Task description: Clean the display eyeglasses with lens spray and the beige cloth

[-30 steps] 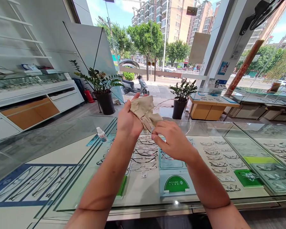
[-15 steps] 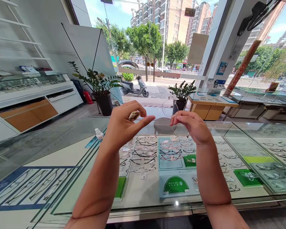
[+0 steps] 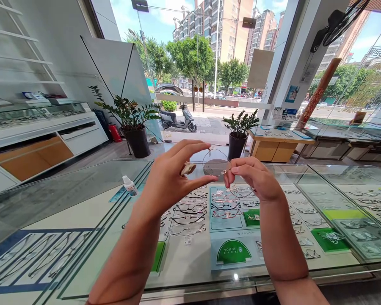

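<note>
My right hand pinches thin wire-rimmed round eyeglasses near the bridge, above the glass counter. One round lens faces toward my left hand; the other hangs lower, partly behind my right fingers. My left hand has thumb and index finger spread apart around the near side of that lens, the index tip close to the rim. Whether they touch it I cannot tell. A small folded beige cloth is tucked inside my left hand, held by the other fingers, which are mostly hidden.
Below my hands, the glass display case holds rows of eyeglass frames and a green sign. A small white bottle stands left of my left hand. Potted plants and a glass front lie beyond the counter.
The eyeglasses have come down and turned, the round lens now between my hands. My left thumb and index finger have opened wider and moved right, up to the lens.
</note>
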Tool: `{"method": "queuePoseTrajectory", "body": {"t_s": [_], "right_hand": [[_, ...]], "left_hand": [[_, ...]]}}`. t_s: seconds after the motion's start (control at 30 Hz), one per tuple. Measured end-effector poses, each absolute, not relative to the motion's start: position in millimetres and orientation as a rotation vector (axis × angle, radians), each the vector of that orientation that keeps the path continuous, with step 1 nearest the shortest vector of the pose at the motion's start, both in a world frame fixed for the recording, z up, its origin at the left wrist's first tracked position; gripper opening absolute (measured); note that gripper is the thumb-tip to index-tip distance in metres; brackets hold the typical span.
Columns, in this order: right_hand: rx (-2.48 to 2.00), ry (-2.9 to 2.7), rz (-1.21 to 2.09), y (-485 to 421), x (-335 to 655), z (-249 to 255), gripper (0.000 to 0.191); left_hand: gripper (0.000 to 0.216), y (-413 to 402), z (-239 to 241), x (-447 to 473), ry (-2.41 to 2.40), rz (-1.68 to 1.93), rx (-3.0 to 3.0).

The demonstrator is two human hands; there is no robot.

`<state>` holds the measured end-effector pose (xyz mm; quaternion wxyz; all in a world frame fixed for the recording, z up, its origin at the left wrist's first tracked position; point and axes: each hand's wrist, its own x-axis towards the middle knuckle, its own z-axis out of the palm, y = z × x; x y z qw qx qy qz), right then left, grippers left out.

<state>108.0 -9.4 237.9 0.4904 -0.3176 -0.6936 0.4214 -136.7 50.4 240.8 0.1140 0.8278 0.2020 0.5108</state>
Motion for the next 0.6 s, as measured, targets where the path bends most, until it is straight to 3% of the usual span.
{"method": "queuePoseTrajectory", "body": {"t_s": [0.1,0.27,0.37,0.5,0.6], "right_hand": [[-0.82,-1.709,0.913,-11,106,238,0.033],[-0.936,-1.414,0.111,-18,95,235,0.025],[-0.91,-1.325,-0.188,-24,89,233,0.018],[-0.988,-1.423,-0.344,-32,82,232,0.044],[-1.029,-1.473,-0.418,-33,78,231,0.051]], "left_hand": [[0.058,50,241,-137,0.571,1.524,2.434],[0.061,50,237,-137,0.639,1.724,2.381],[0.062,49,236,-137,0.742,1.938,2.245],[0.062,46,235,-138,0.867,2.073,2.13],[0.062,45,234,-138,0.935,2.085,2.084]]}}
